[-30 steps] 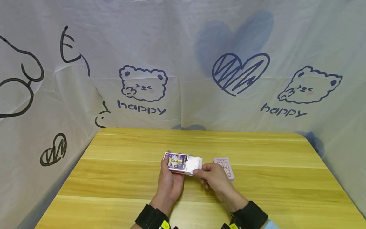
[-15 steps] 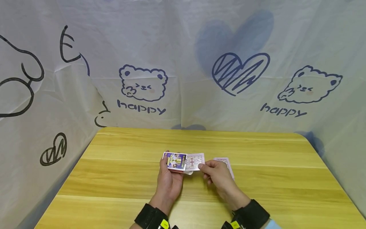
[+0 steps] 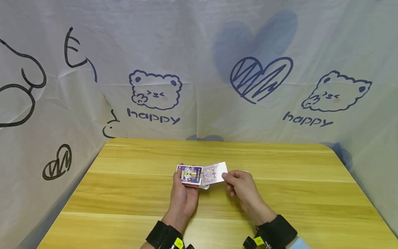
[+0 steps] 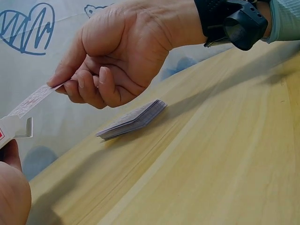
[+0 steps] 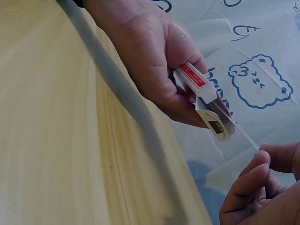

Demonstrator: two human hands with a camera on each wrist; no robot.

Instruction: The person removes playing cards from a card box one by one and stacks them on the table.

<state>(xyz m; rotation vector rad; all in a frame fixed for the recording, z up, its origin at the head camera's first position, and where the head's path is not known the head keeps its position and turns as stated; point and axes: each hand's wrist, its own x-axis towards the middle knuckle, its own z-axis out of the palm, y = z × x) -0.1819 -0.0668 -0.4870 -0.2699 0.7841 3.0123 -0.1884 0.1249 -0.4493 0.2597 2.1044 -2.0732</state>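
My left hand (image 3: 183, 199) grips a purple-fronted playing card box (image 3: 191, 175) with white edges, its end facing right. The right wrist view shows the box's red side label (image 5: 193, 75) and its end flap (image 5: 216, 123) hanging open. Between thumb and index finger, my right hand (image 3: 247, 192) pinches the outer end of a playing card (image 3: 212, 174) with a patterned back. The card's other end is still inside the box mouth. A squared stack of cards (image 4: 133, 121) lies on the table below my right hand; in the head view that hand hides nearly all of it.
The wooden table (image 3: 124, 193) has rounded far corners. White cloth (image 3: 211, 110) with drawn bears and hearts hangs behind it and along both sides. Black bands with small devices sit on both wrists (image 3: 276, 230).
My right hand has moved right and slightly up, drawing the card further from the box and tilting it upward. My left hand and the box have barely shifted.
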